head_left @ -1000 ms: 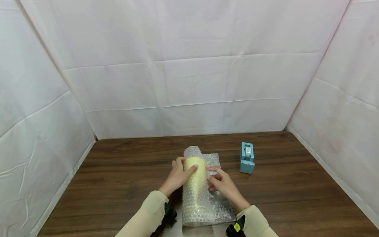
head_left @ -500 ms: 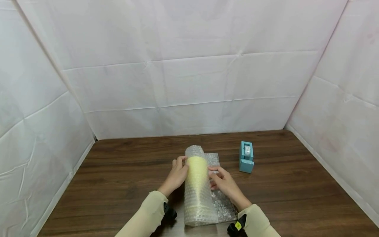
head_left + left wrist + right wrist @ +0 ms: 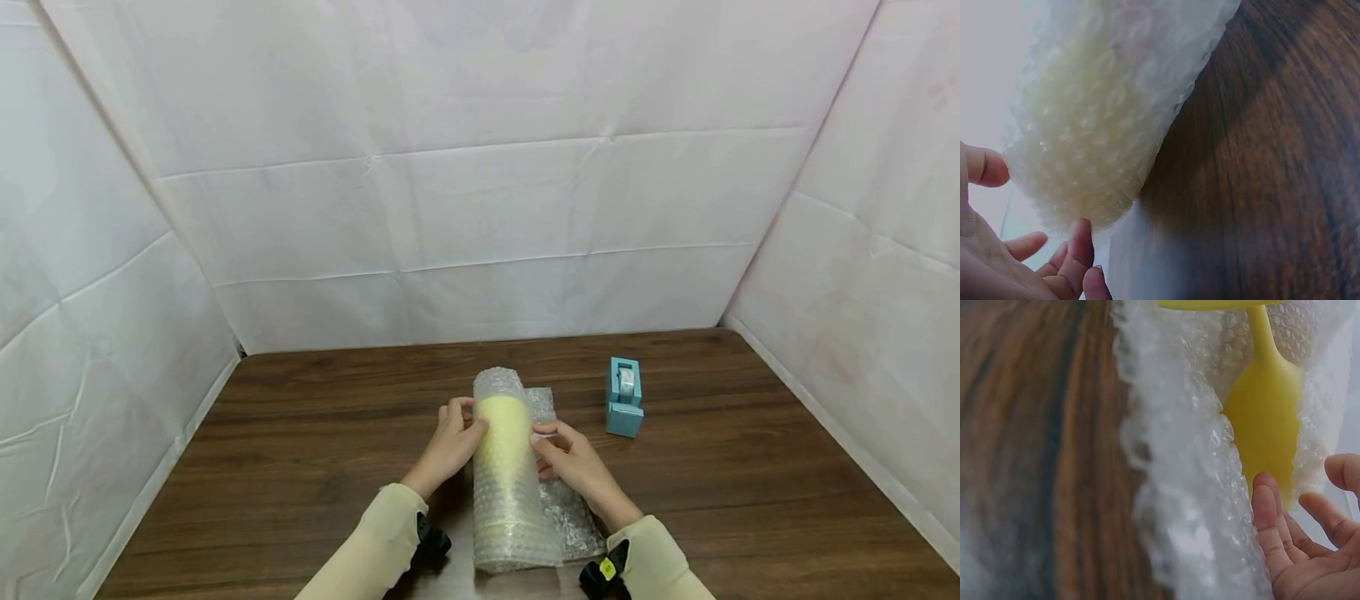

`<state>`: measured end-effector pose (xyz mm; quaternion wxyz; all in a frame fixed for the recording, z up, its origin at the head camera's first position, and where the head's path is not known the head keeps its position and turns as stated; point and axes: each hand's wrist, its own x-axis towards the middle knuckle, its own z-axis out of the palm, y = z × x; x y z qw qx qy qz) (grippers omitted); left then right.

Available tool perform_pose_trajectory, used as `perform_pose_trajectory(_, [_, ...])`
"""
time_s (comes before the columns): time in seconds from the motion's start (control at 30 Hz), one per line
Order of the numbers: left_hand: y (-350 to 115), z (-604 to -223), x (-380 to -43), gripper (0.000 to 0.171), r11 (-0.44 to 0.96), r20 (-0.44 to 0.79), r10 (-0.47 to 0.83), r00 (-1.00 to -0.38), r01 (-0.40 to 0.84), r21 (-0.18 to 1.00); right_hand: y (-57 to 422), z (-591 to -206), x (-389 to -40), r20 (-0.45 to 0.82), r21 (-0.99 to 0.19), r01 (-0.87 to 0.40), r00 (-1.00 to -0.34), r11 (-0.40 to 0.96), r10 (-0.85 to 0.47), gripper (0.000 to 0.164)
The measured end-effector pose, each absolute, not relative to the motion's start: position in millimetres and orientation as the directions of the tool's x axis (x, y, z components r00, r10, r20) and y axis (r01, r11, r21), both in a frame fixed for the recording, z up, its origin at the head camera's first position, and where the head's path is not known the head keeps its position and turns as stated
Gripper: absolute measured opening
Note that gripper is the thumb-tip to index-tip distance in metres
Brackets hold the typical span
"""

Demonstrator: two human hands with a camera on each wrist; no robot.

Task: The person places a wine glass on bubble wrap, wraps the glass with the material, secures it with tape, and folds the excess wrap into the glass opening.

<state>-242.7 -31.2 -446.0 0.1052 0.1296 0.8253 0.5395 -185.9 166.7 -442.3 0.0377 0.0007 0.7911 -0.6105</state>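
Bubble-wrap roll [image 3: 513,500] has shifted slightly towards the worktop's [image 3: 315,467] right edge. One translucent, pebbled cylinder, top end nearing the far edge; one smooth yellow stemmed piece [image 3: 1264,406] inside. Left grip [image 3: 447,443] loosely spread, fingertips touching its left side; right grip [image 3: 581,468] relaxed, fingers at its right. One blocky teal tape dispenser [image 3: 624,417], nearer the far right corner.

Right of centre on the dark brown, wood-grained desk [image 3: 315,425], a blue tape dispenser [image 3: 625,410]; behind and on both sides, creased white sheeting [image 3: 480,208].
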Motion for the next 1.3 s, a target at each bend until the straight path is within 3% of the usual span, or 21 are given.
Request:
perform_pose_trajectory(0.33, [-27.9,-447.8,-244.0,0.058,0.385,-0.043,0.339,-0.94,0.096,0.918,168.2,-441.3,-185.5,-0.074,-0.963,0.064,-0.997,0.26,-0.026,0.035])
perform_pose_trajectory(0.7, [-21.5,-450.5,-244.4,0.072,0.359,-0.063,0.353,-0.933,0.074,0.93,177.3,-465.4,-198.8,-0.093,-0.958,0.091,-0.996,0.272,0.007,0.037])
perform_pose_trajectory(0.9, [-17.6,-449.7,-243.9,0.073,0.36,-0.067,0.357,-0.932,0.071,0.93,173.6,-451.7,-190.3,-0.09,-0.958,0.09,-0.996,0.272,0.012,0.035])
perform_pose_trajectory(1.3, [-11.0,-448.1,-242.9,0.077,0.372,-0.061,0.337,-0.939,0.073,0.925,184.2,-471.2,-199.7,-0.108,-0.954,0.113,-0.994,0.278,0.034,0.043])
